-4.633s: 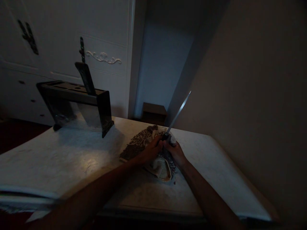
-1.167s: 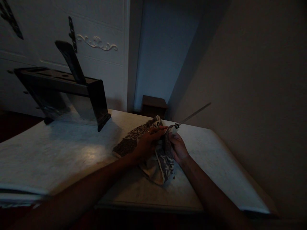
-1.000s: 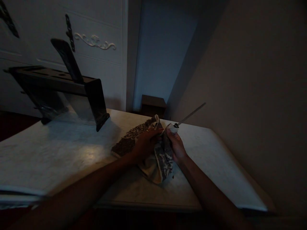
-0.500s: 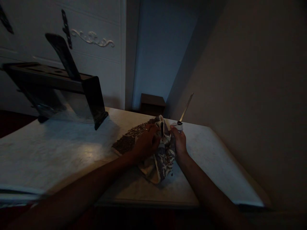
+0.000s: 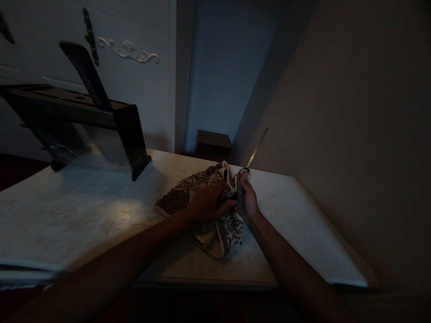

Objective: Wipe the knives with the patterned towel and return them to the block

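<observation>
A patterned brown and cream towel point(image 5: 182, 193) lies bunched on the white tabletop. My left hand point(image 5: 207, 202) is on its folds, fingers bent into the cloth and thumb reaching toward the right. Just right of it, my right hand point(image 5: 249, 199) grips a slim tool point(image 5: 258, 146) through a fold of the towel. The tool has a long, thin metal shaft or blade pointing up and away, with a dark collar at its base. Cloth and fingers hide its handle, and its exact kind is unclear in the dim light.
On the left of the white table point(image 5: 84, 206) stands a black knife block point(image 5: 126, 134) with clear sides, a dark handle point(image 5: 85, 74) sticking up from it. Behind are a white panelled door point(image 5: 134, 94) and a small brown box-like piece point(image 5: 213, 139). A wall point(image 5: 353, 134) runs along the right.
The towel now covers the tool's pale base, which showed above my right hand before. The shaft sits slightly lower and left. My left hand has shifted right, its thumb stretched toward the right hand.
</observation>
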`<state>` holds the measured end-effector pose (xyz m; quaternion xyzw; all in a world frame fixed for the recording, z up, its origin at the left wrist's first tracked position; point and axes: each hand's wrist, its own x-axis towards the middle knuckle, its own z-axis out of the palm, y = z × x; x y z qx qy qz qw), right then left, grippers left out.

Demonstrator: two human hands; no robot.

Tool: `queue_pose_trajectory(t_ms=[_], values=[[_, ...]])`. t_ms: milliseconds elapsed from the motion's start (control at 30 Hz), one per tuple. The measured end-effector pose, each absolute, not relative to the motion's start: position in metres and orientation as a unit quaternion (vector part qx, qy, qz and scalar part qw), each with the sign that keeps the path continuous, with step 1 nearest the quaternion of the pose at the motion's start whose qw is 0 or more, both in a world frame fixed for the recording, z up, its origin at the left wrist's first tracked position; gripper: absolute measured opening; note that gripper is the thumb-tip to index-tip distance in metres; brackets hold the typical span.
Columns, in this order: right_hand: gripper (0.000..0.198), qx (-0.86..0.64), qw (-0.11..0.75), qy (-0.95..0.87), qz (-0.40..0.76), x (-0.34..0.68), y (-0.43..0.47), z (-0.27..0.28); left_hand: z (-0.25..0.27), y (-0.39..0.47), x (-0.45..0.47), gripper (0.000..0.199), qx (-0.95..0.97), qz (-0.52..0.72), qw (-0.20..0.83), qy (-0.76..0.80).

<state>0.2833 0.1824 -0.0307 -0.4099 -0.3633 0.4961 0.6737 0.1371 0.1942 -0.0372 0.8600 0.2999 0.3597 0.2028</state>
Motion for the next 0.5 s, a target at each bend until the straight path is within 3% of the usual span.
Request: queue_pose_trajectory(t_ms=[133, 500], values=[[0.037, -0.362, 0.666, -0.348, 0.552, 0.2810, 0.1805, -0.0288, -0.0352, 0.1950, 0.1374, 0.039, 0.841, 0.349, 0.211, 0.356], [0.038, -0.411, 0.651, -0.399, 0.498, 0.2819, 0.1758, -0.0360, -0.0316, 0.1961, 0.1361, 0.040, 0.804, 0.328, 0.228, 0.440]])
